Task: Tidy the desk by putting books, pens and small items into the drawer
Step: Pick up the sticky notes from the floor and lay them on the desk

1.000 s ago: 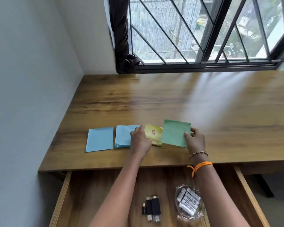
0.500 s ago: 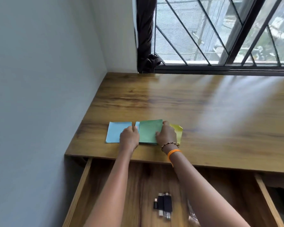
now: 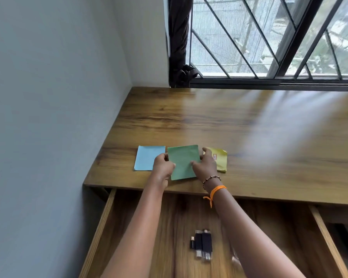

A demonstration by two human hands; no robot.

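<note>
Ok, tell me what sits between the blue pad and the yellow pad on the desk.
In the head view, the green pad lies between the blue pad and the yellow pad, with the left hand and right hand at its side edges.

Green pad (image 3: 182, 162), light-blue pad (image 3: 147, 160), yellow pad (image 3: 220, 161) – brown woodgrain desk (image 3: 229, 125); orange wristband (image 3: 217, 190).

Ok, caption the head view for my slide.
Both hands hold a green pad on the desk above the open drawer.
</note>
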